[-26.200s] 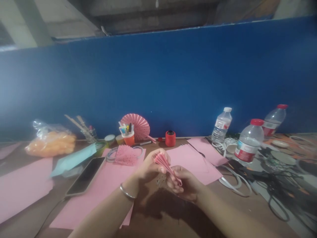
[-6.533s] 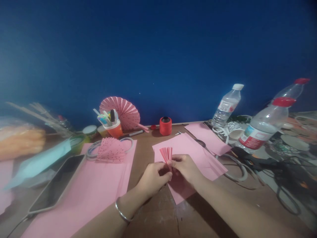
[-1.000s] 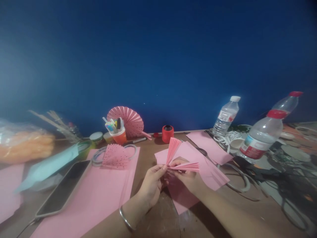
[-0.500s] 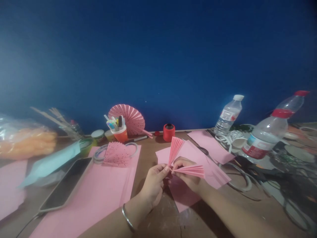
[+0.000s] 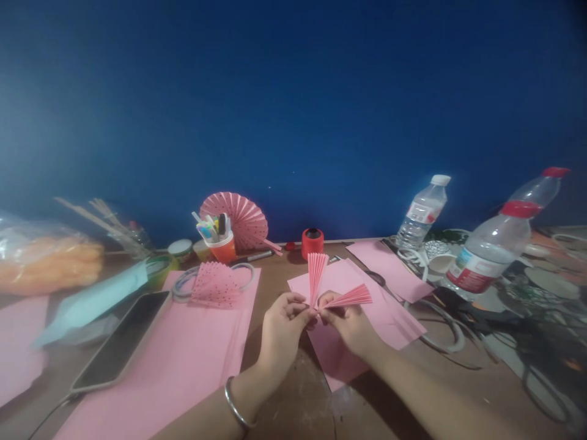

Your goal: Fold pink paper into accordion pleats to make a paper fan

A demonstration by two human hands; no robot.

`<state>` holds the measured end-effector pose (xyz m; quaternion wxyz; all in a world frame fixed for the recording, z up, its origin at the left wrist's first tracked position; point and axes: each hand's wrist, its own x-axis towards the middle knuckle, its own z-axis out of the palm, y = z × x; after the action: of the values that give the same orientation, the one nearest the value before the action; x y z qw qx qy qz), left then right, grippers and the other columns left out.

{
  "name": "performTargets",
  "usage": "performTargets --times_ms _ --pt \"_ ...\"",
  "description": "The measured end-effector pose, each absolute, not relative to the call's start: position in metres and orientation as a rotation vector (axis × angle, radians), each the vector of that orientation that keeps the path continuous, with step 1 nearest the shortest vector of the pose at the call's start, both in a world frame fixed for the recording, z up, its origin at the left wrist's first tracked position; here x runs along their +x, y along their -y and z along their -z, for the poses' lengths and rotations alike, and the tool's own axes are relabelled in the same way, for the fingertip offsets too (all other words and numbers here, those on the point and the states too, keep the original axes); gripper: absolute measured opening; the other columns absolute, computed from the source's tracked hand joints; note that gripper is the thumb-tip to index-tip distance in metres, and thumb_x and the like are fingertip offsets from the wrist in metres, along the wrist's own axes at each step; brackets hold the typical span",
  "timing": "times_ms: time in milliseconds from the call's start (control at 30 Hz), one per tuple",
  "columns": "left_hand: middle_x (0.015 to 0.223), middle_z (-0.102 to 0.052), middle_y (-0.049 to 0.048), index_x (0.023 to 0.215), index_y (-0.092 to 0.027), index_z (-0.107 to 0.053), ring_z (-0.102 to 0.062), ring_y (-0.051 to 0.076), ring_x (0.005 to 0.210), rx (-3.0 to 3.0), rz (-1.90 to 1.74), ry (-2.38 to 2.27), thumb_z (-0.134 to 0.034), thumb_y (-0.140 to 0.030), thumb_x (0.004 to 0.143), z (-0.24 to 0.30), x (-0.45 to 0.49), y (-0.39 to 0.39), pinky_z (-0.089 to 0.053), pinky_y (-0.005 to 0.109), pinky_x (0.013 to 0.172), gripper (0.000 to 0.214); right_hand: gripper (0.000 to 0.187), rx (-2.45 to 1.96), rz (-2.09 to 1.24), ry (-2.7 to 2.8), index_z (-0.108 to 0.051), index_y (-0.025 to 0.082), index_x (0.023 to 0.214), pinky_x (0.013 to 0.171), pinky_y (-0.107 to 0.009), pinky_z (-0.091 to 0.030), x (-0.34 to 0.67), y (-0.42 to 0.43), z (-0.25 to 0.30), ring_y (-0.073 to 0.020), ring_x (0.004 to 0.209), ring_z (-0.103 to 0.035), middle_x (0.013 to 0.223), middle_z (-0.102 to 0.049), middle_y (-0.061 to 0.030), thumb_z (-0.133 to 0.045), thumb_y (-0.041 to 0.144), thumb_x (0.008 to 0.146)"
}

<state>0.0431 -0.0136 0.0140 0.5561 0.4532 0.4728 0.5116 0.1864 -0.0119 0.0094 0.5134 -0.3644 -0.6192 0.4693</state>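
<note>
A pleated pink paper fan is pinched at its narrow middle between both my hands, its two folded wings spreading upward and to the right in a V. My left hand, with a silver bangle at the wrist, closes thumb and fingers on the base of the upright wing. Thumb and fingertips of my right hand grip the same fold, with the right wing resting over that hand. Beneath and behind the hands lie flat pink paper sheets. The exact fold under the fingertips is hidden.
On the left are a phone, more pink paper and tape rolls. A pen cup, a finished round fan and a red container stand by the wall. Bottles and cables clutter the right.
The upright wing has swung left to near vertical, and the right wing has tilted upward. My right hand has turned slightly with it; both hands still hold the fan.
</note>
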Motion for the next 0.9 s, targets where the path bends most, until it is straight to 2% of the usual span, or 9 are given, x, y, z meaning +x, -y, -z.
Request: performTargets --times_ms 133,267,400,567,767,900 --pt "0.062 -0.063 0.0004 0.075 -0.015 -0.060 -0.058 0.013 0.057 1.173 -1.209 -1.112 -0.066 -0.022 0.066 -0.016 0.042 0.016 -0.047 0.024 0.055 0.012 0.012 -0.821 -1.178 1.395 -0.057 0.020 0.065 0.064 -0.026 -0.044 0.187 0.010 -0.004 -0.0146 0.066 -0.054 0.068 -0.056 0.0006 -0.062 0.028 0.073" --pt "0.070 -0.066 0.0013 0.076 -0.017 -0.065 -0.059 0.013 0.065 1.294 -1.202 -1.087 -0.068 -0.016 0.063 -0.020 0.042 0.017 -0.047 0.022 0.062 0.014 0.005 -0.829 -1.186 1.344 -0.064 0.021 0.071 0.066 -0.029 -0.046 0.189 0.009 0.003 -0.0161 0.070 -0.058 0.073 -0.063 -0.0004 -0.064 0.027 0.071" --pt "0.069 -0.064 0.0008 0.070 -0.017 -0.065 -0.059 0.014 0.067 1.462 -1.247 -1.090 -0.067 -0.016 0.065 -0.024 0.040 0.018 -0.046 0.021 0.062 0.006 0.005 -0.788 -1.276 1.290 -0.067 0.020 0.070 0.065 -0.032 -0.048 0.190 0.009 0.006 -0.0185 0.067 -0.061 0.070 -0.067 -0.0016 -0.069 0.024 0.066" --pt "0.069 -0.063 0.0015 0.071 -0.018 -0.065 -0.057 0.013 0.066 1.750 -1.284 -1.023 -0.061 -0.020 0.073 -0.021 0.034 0.017 -0.044 0.022 0.062 0.005 0.009 -0.815 -1.270 1.202 -0.063 0.019 0.066 0.064 -0.031 -0.047 0.190 0.008 0.022 -0.0164 0.065 -0.059 0.066 -0.064 0.0008 -0.070 0.024 0.065" --pt "0.070 -0.062 0.0010 0.072 -0.018 -0.063 -0.055 0.011 0.066 1.968 -1.279 -1.070 -0.059 -0.021 0.076 -0.019 0.028 0.013 -0.041 0.021 0.062 0.007 0.022 -0.797 -1.319 1.242 -0.059 0.021 0.085 0.074 -0.031 -0.045 0.192 0.012 0.015 -0.0160 0.076 -0.056 0.082 -0.060 -0.0010 -0.069 0.027 0.066" --pt "0.069 -0.060 0.0014 0.070 -0.016 -0.060 -0.053 0.011 0.065 2.037 -1.269 -1.077 -0.057 -0.020 0.077 -0.020 0.028 0.013 -0.041 0.022 0.063 0.009 0.024 -0.763 -1.293 1.340 -0.058 0.022 0.084 0.075 -0.032 -0.044 0.196 0.014 -0.005 -0.0174 0.079 -0.054 0.083 -0.058 -0.0015 -0.070 0.031 0.065"
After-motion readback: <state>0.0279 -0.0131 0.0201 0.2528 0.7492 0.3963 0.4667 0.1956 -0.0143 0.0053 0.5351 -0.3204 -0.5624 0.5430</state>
